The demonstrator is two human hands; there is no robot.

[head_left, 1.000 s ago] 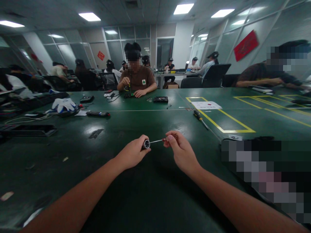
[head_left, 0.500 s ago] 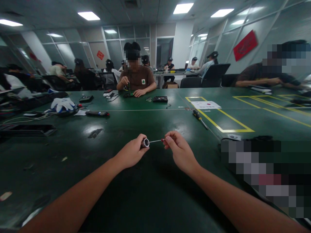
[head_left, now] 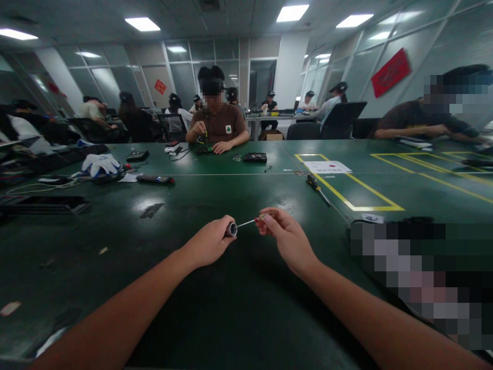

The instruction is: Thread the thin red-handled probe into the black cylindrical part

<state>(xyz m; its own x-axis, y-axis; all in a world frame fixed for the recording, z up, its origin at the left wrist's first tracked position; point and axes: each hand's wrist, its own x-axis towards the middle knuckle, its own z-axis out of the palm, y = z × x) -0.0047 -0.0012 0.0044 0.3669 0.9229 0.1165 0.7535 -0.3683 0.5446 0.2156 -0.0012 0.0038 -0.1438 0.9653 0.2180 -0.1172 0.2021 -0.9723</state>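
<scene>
My left hand (head_left: 210,241) is closed around a short dark cylinder (head_left: 232,229) with a pale ring at its open end, which faces right. Most of its body is hidden by my fingers. In my right hand (head_left: 287,236) I pinch a small screwdriver (head_left: 246,223) by its reddish, partly clear handle. Its thin metal shaft points left, and the tip is at the rim of the cylinder's open end. Whether it touches the inside I cannot tell. Both hands are raised above the green table (head_left: 231,318).
A yellow-and-black screwdriver (head_left: 318,189) lies beyond my right hand, near yellow tape (head_left: 375,208) and a white sheet (head_left: 327,167). White gloves (head_left: 100,165) and a dark tool (head_left: 155,180) lie at left. Across the table a person (head_left: 217,123) works on small parts.
The screwdriver's handle end has risen slightly in my right hand, so its shaft slopes more. The cylinder's open end has turned a little. Both hands stay nearly in place.
</scene>
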